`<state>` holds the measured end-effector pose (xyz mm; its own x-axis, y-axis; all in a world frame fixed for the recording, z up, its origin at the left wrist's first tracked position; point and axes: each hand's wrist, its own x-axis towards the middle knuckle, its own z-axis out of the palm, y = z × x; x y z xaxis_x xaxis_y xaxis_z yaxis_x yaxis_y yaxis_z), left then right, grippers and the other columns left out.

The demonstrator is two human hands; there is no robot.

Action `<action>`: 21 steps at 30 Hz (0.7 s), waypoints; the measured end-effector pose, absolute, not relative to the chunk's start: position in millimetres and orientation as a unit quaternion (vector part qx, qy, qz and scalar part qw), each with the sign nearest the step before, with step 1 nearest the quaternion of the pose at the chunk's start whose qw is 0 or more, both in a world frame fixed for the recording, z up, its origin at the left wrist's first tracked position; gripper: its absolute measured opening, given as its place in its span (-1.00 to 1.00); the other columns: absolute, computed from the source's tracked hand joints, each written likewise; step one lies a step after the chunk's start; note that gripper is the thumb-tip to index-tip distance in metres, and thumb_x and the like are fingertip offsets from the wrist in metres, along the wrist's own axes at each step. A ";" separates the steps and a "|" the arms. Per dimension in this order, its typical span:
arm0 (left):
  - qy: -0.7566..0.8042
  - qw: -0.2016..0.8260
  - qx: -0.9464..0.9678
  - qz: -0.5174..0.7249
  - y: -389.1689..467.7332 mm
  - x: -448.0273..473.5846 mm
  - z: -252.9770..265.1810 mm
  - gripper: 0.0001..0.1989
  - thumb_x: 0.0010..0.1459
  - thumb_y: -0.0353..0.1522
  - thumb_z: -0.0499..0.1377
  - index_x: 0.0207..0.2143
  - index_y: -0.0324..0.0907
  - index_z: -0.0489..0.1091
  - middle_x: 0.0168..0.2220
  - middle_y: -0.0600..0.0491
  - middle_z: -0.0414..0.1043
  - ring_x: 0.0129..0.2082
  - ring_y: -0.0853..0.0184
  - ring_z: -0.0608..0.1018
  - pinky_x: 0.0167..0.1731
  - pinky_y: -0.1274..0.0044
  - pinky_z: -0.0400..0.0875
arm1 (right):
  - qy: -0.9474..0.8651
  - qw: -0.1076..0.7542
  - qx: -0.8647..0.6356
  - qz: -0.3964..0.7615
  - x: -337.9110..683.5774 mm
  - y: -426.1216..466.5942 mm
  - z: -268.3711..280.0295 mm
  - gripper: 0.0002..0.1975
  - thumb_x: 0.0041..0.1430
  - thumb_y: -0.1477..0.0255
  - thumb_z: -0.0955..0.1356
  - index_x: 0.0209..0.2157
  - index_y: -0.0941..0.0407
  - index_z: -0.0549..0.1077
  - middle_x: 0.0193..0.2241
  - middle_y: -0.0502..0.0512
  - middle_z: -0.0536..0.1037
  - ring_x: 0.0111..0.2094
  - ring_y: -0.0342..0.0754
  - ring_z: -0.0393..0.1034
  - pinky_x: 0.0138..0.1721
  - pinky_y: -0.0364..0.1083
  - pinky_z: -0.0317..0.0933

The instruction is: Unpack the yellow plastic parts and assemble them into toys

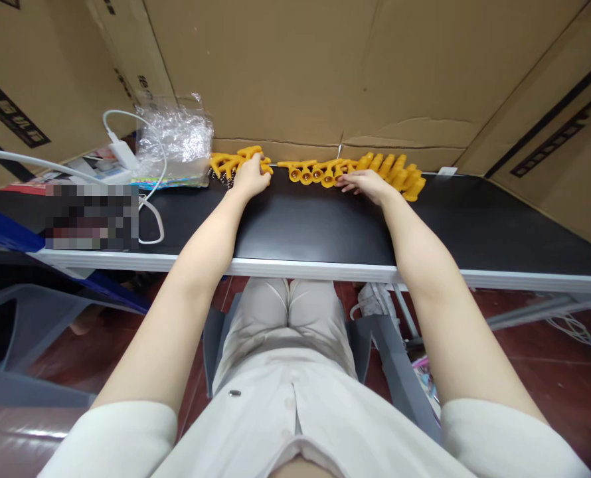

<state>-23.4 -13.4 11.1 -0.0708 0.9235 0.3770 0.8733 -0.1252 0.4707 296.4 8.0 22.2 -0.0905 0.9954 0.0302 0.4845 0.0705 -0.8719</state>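
My left hand (pixel 250 176) is at the back of the table over a loose group of yellow plastic pieces (pixel 224 161) with small metal bead chains. A yellow tip shows between its thumb and forefinger, and the hand looks closed on that piece; the other fingers are partly hidden. My right hand (pixel 368 183) lies palm down, its fingers apart and pointing left, at the end of a row of yellow cup-ended pieces (pixel 306 174). Whether it touches them is unclear. Behind and right of it, more yellow pieces (pixel 395 171) stand packed close together.
The black tabletop (pixel 305 229) has a pale metal front edge (pixel 315 269). Cardboard (pixel 285 73) walls in the back and sides. At left are a clear plastic bag (pixel 173 139), a white cable (pixel 162 229), a white plug (pixel 123 154) and a blurred-out patch.
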 end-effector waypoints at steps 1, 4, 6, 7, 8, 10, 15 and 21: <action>0.661 0.041 0.680 0.314 -14.6 -22.9 11.9 -0.41 0.22 -0.46 0.15 0.31 -0.23 0.38 0.07 -0.15 0.62 0.18 0.04 0.60 0.28 0.27 0.44 | -0.644 0.349 -0.579 0.357 295.1 8.0 21.6 -0.84 0.44 0.51 0.35 -0.10 0.23 0.59 0.01 0.26 0.68 -0.18 -0.07 0.59 -0.26 -0.16 0.24; 0.666 0.042 0.679 0.307 -18.5 -21.2 14.3 -0.41 0.23 -0.46 0.14 0.32 -0.25 0.37 0.08 -0.16 0.62 0.19 0.04 0.60 0.29 0.29 0.43 | -0.644 0.350 -0.589 0.341 291.1 5.2 22.6 -0.85 0.43 0.52 0.36 -0.07 0.24 0.58 0.04 0.28 0.67 -0.14 -0.05 0.60 -0.24 -0.15 0.26; 0.666 0.043 0.679 0.305 -20.3 -20.6 15.4 -0.41 0.23 -0.46 0.14 0.33 -0.26 0.36 0.10 -0.17 0.61 0.19 0.04 0.60 0.29 0.29 0.44 | -0.641 0.354 -0.594 0.333 288.4 1.7 24.7 -0.87 0.42 0.54 0.35 -0.14 0.23 0.58 -0.01 0.27 0.68 -0.18 -0.06 0.60 -0.22 -0.14 0.29; 0.665 0.043 0.680 0.306 -20.7 -20.6 15.6 -0.40 0.23 -0.46 0.14 0.33 -0.27 0.36 0.10 -0.18 0.61 0.19 0.04 0.60 0.29 0.29 0.44 | -0.639 0.357 -0.594 0.332 287.0 -0.1 25.7 -0.86 0.42 0.54 0.35 -0.19 0.22 0.58 -0.04 0.26 0.69 -0.21 -0.07 0.60 -0.22 -0.14 0.30; 0.664 0.043 0.680 0.308 -20.7 -20.9 15.5 -0.40 0.22 -0.47 0.14 0.33 -0.27 0.36 0.10 -0.18 0.61 0.18 0.04 0.60 0.28 0.29 0.44 | -0.639 0.359 -0.592 0.335 285.5 -1.7 26.6 -0.84 0.42 0.55 0.34 -0.23 0.21 0.58 -0.07 0.24 0.69 -0.23 -0.08 0.59 -0.23 -0.14 0.30; 0.661 0.044 0.681 0.312 -19.1 -22.1 14.5 -0.39 0.21 -0.47 0.14 0.33 -0.26 0.36 0.08 -0.19 0.61 0.17 0.04 0.61 0.28 0.28 0.45 | -0.645 0.356 -0.580 0.348 282.2 -4.2 27.6 -0.84 0.41 0.54 0.35 -0.26 0.18 0.59 -0.11 0.21 0.70 -0.25 -0.10 0.58 -0.25 -0.17 0.28; 0.656 0.050 0.678 0.327 -11.5 -25.8 9.3 -0.37 0.17 -0.46 0.16 0.32 -0.18 0.38 0.07 -0.13 0.62 0.16 0.06 0.61 0.29 0.27 0.44 | -0.659 0.334 -0.571 0.358 275.4 -5.8 26.8 -0.83 0.34 0.56 0.42 -0.09 0.16 0.65 0.03 0.16 0.69 -0.17 -0.11 0.60 -0.27 -0.20 0.23; 0.656 0.050 0.678 0.328 -10.8 -25.6 9.1 -0.39 0.17 -0.45 0.16 0.30 -0.20 0.39 0.06 -0.14 0.62 0.16 0.06 0.61 0.29 0.27 0.43 | -0.657 0.334 -0.578 0.351 273.5 -7.4 29.0 -0.83 0.36 0.60 0.38 -0.07 0.20 0.60 0.02 0.21 0.68 -0.19 -0.11 0.60 -0.26 -0.20 0.28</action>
<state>-25.6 -10.8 9.1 -0.0749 0.9222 0.3795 0.8562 -0.1355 0.4985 273.5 -7.4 29.0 -0.1099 0.9934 0.0324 0.5247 0.0857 -0.8470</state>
